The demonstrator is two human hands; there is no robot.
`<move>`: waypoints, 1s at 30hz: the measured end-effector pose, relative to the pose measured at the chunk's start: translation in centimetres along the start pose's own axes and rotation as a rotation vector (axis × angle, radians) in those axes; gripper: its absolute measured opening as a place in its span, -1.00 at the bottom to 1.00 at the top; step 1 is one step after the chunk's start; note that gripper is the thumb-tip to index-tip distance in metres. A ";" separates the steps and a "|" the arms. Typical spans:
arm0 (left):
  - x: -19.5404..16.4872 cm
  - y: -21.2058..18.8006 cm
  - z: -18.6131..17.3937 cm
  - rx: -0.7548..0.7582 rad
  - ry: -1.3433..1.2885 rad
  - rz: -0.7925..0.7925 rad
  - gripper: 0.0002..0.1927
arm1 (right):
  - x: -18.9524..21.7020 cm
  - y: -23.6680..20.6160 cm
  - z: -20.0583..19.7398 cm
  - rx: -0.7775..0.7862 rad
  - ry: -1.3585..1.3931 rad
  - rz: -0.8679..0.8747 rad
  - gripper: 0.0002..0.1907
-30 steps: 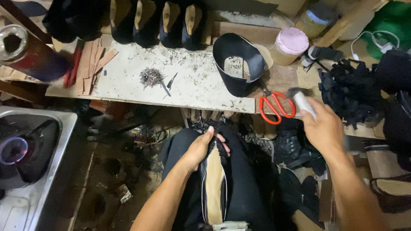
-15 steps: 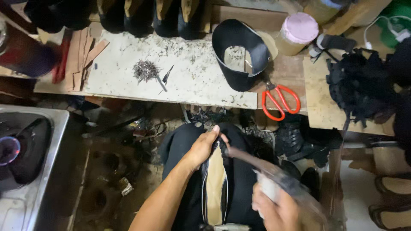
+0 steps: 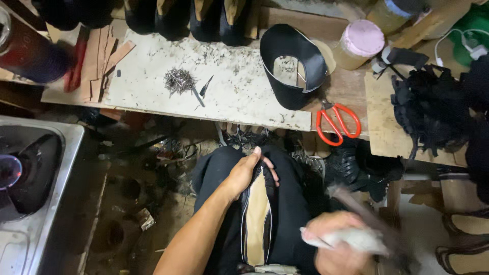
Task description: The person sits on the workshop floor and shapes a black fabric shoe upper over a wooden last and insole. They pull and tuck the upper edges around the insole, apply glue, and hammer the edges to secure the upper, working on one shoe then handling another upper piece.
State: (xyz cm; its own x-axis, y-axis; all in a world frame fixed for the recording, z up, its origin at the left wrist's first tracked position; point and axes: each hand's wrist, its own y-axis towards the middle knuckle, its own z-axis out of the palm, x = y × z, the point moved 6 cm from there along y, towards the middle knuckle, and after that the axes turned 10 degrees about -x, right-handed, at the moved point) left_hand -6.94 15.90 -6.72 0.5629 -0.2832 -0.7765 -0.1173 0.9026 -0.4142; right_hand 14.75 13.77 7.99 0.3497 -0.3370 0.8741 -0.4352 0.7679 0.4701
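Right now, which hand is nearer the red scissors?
Right. The right hand, gripping a blurred tool, is below the red scissors; the left hand grips the shoe, farther left.

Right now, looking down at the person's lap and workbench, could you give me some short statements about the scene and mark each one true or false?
1. The left hand grips the toe end of a shoe upper lying on the lap. True.
2. The red-handled scissors are held in the right hand. False: they lie on the bench; the right hand holds a blurred tool with a pale handle, perhaps a hammer.
3. A pile of small nails sits on the white board. True.
4. The jar with the pink lid lies tipped over on the floor. False: it stands upright on the bench.
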 end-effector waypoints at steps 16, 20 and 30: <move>-1.1 -0.6 0.1 -0.050 0.057 0.082 -0.23 | -4.5 2.4 -1.3 0.126 -0.685 0.650 -0.47; -0.8 -0.6 0.4 0.011 -0.054 0.031 -0.23 | 1.9 4.1 -2.0 -0.243 0.128 0.193 -0.45; -0.2 -0.5 0.2 0.009 -0.075 0.003 -0.20 | -0.2 6.3 1.2 0.018 -0.286 0.598 -0.64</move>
State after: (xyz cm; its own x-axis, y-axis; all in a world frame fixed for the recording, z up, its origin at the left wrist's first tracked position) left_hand -6.81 15.56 -6.25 0.6223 -0.2552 -0.7400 -0.1122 0.9065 -0.4070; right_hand 10.95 18.01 10.87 -0.1893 0.0109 0.9819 -0.5009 0.8590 -0.1060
